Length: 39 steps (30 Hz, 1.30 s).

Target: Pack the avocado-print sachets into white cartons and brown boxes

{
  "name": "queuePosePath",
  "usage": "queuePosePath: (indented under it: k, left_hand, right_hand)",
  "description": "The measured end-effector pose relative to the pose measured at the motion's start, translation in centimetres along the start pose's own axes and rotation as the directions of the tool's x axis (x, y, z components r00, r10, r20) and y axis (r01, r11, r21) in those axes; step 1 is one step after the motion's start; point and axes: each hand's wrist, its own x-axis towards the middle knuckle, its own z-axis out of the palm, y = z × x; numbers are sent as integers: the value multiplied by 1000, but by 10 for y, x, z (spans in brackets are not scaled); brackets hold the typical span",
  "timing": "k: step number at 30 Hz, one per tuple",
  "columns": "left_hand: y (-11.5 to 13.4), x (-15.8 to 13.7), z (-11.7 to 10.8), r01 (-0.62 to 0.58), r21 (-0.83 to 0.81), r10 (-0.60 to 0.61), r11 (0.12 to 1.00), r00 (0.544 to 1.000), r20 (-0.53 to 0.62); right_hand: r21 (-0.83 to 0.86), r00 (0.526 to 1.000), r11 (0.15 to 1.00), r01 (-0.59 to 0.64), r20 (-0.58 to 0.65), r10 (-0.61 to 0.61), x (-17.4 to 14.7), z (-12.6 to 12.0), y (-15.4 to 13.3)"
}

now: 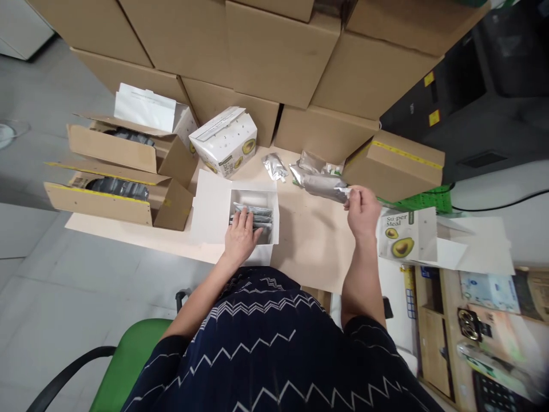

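My right hand (361, 213) pinches the white spout end of a silver spout pouch (323, 186), which lies tilted above the tabletop at the right. Inside an open white carton (275, 220), several silver pouches (262, 217) stand in a row. My left hand (241, 239) rests over the near left part of that carton, its outstretched fingers on the pouches and its thumb apart. A single flat silver pouch (275, 166) lies behind the carton. Other pouches and a clear wrapper (311, 162) are partly hidden behind the pouch in my right hand.
Two open brown boxes (109, 150) with dark packets stand at the left. A white avocado-printed carton (227, 140) sits at the back, another open one (398, 236) at the right. Stacked cardboard boxes (274, 51) wall off the far side. A black machine (467, 97) stands right.
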Motion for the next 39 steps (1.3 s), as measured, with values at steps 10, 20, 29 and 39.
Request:
queuePosePath:
  k: [10, 20, 29, 39]
  left_hand:
    - [5, 19, -14, -3, 96, -2, 995, 998, 55]
    - [-1, 9, -8, -47, 51, 47, 998, 999, 12]
    - [-4, 2, 0, -50, -16, 50, 999, 998, -31]
    - [3, 2, -7, 3, 25, -2, 1000, 999, -41]
  right_hand:
    - [356, 845, 856, 375, 248, -473, -2, -25, -146]
    - [-136, 623, 797, 589, 704, -340, -5, 75, -188]
    - [-126, 405, 760, 637, 894, -191, -10, 139, -177]
    - [-128, 210, 836, 533, 977, 15, 8, 170, -180]
